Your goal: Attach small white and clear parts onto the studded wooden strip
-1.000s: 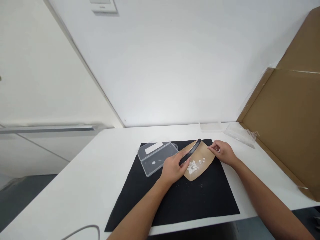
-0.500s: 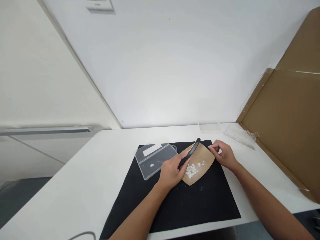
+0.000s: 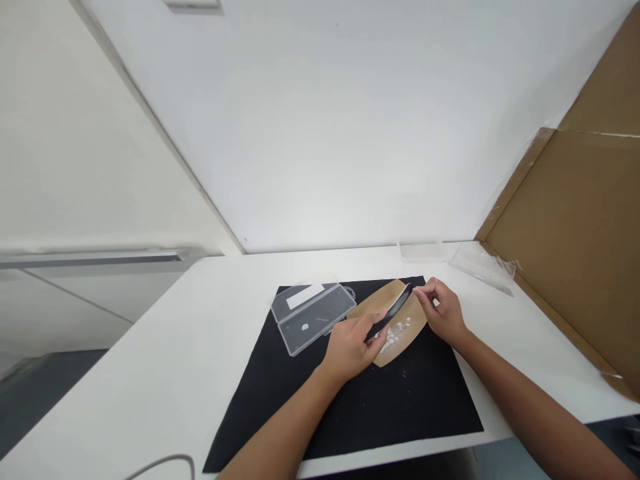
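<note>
Head view: the strip [image 3: 393, 312] slants between the left hand's [image 3: 351, 343] pinching fingers, over the tray [image 3: 418, 319]; the right hand's [image 3: 445, 312] fingers press together at its far tip; white bits [image 3: 389, 341] lie in the tray, a white spot [image 3: 305, 327] in the open case [image 3: 327, 316]

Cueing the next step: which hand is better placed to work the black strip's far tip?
Probably the right hand: it is at or right beside the far tip of the black strip, while the left hand grips the strip lower down.
</note>
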`<action>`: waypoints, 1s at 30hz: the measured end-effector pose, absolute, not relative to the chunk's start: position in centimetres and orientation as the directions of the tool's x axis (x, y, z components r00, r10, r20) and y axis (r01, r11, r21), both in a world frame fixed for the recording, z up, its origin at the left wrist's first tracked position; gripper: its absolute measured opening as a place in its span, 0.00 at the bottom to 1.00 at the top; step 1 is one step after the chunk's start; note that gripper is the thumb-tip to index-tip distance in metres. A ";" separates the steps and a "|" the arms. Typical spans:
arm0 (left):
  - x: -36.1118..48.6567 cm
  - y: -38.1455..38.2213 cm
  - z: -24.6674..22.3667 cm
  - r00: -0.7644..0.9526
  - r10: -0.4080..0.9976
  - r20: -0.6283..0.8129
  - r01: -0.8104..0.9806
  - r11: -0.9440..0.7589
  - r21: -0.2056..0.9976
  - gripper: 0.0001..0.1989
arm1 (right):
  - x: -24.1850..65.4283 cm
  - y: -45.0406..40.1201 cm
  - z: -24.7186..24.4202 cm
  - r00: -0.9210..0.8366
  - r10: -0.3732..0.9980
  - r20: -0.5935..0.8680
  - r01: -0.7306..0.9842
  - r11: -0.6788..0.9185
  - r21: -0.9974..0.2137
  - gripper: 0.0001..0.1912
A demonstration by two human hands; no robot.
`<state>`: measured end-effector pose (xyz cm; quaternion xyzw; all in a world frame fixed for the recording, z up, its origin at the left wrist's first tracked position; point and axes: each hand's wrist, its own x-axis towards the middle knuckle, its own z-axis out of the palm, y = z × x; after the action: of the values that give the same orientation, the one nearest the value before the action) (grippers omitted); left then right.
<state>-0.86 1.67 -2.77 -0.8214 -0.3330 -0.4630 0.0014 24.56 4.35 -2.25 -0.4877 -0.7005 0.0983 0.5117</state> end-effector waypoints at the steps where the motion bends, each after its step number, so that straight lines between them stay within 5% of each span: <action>1: -0.8 1.6 -2.8 0.338 0.545 0.767 0.548 -0.777 0.310 0.12 | 24.4 4.4 -2.3 0.010 0.787 0.617 0.577 0.500 -0.646 0.12; 7: -0.7 1.6 -2.8 0.337 0.529 0.778 0.549 -0.782 0.294 0.11 | 24.1 4.2 -2.2 -0.002 0.768 0.640 0.587 0.519 -0.621 0.12; 16: -0.9 1.7 -2.7 0.368 0.529 0.765 0.579 -0.774 0.257 0.12 | 22.1 2.8 -1.7 -0.206 0.653 0.729 0.669 0.637 -0.382 0.11; 22: -0.7 1.6 -2.7 0.369 0.531 0.763 0.577 -0.774 0.260 0.11 | 23.5 3.9 -2.0 -0.103 0.709 0.698 0.760 0.509 -0.405 0.15; 30: -0.8 1.6 -2.5 0.379 0.544 0.749 0.592 -0.764 0.256 0.11 | 23.1 3.4 -1.9 -0.241 0.698 0.674 0.710 0.601 -0.368 0.14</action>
<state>-0.75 1.58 -2.50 -0.8300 -0.3421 -0.4398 0.0271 23.06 3.45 -1.91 -0.4468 -0.7877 -0.0068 0.4241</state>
